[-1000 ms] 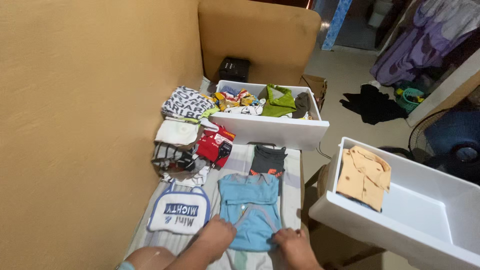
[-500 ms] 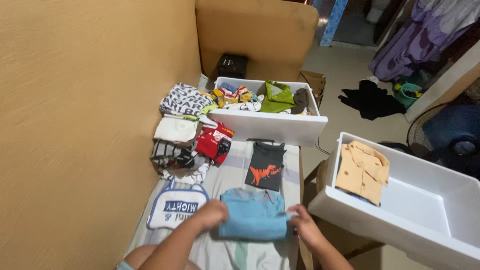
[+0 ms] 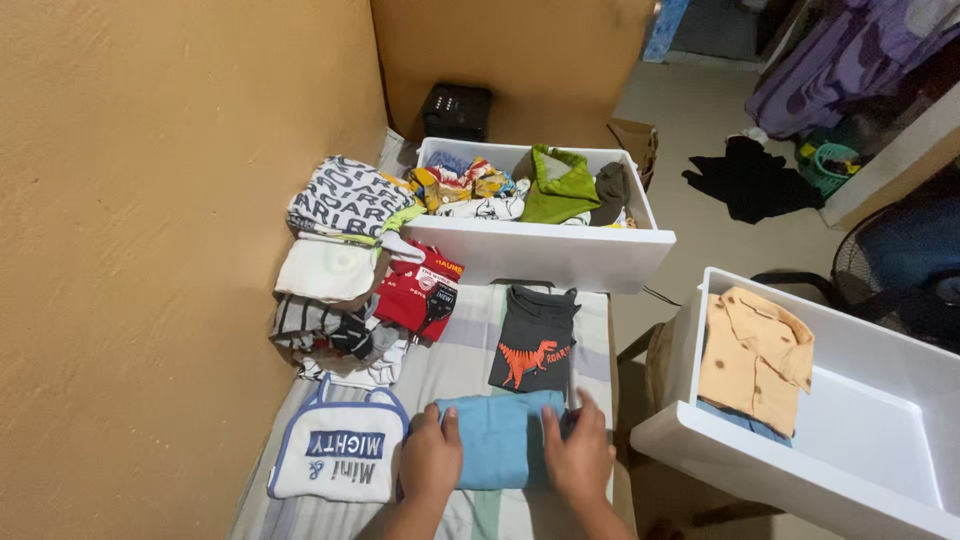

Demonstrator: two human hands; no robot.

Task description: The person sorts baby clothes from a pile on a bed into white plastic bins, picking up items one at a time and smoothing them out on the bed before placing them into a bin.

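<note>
The left hand and the right hand press flat, fingers open, on both ends of a folded blue garment. A dark dinosaur shirt lies at 12 o'clock from it, and a white bib at 9 o'clock.

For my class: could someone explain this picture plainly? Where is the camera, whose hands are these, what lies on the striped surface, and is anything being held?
The camera sits on a person's head and looks down, so the two bare hands at the bottom are that person's own. The left hand and right hand press flat on either side of a folded light blue garment; neither lifts it. It lies on a striped mattress beside an ochre wall. Next to it lie a white bib with blue trim and a dark grey shirt with an orange dinosaur. Behind are a pile of folded clothes and a white drawer full of clothes. At the right, another white drawer holds an orange shirt.
</note>
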